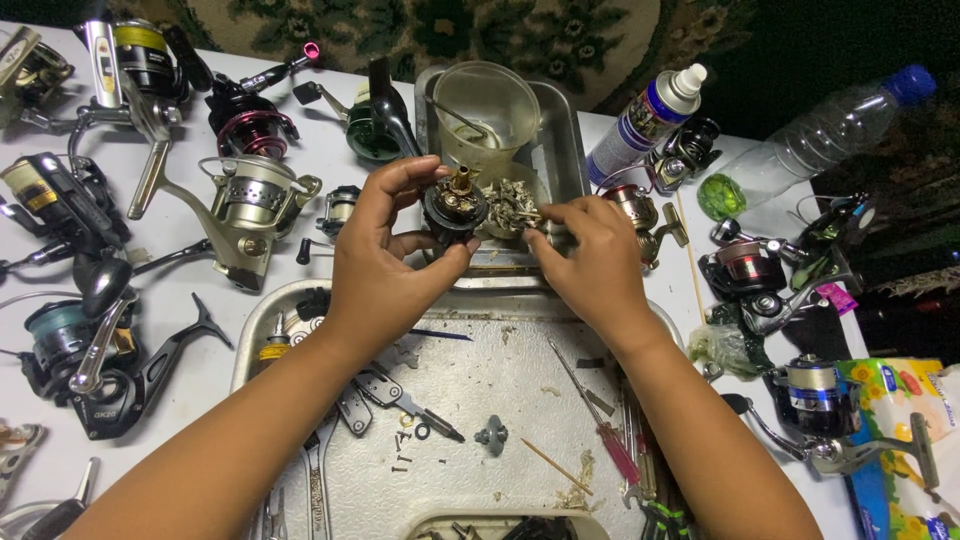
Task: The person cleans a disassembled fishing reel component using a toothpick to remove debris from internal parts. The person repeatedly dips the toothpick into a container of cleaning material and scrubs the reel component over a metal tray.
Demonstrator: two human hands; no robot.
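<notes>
Item: our left hand (375, 265), grip closed round a dark round reel part (455, 210) with a brass stub on top, held above the near edge of the far steel tray (562, 130).

Item: our right hand (595, 265), fingertips pinched together just right of the part, beside a grey wad of grimy scraps (512, 207); whether they hold anything we cannot tell.

Risks, as we judge them: the part is held in the air between two trays, so a slip would drop it among the loose screws (402, 462) on the near tray (470, 375), where small pieces could be lost. Grease on the fingers would cause it. The plastic cup (487, 105) in the far tray stands close behind our hands and could be knocked over.

Surface, left to right: white desk (180, 300) crowded with spinning reels (245, 215); near tray with pliers (385, 395) and a red-handled screwdriver (605, 440); spray can (645, 120); clear bottle (830, 135); more reels at right.

Room: patterned rug (450, 30) beyond the desk; dark at far right.
</notes>
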